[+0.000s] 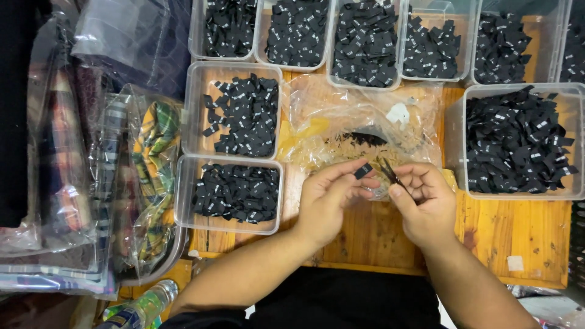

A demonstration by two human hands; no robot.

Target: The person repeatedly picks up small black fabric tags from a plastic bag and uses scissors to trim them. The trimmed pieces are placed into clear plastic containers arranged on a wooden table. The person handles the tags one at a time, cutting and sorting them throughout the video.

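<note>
While left hand (329,198) pinches black label (362,170) over surface (524,231), right hand (426,198) grip closed round small snips (387,172). Risk: blades nick fingertip (350,175); loosened pinch drops label onto crumpled plastic bag (359,122).

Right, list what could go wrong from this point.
1. The left hand pinches one small black label by its edge; it could slip onto the wooden table.
2. The right hand holds small snips close to the left fingertips, so a nick seems possible.
3. The clear trays sit close together; labels might get mixed.
</note>
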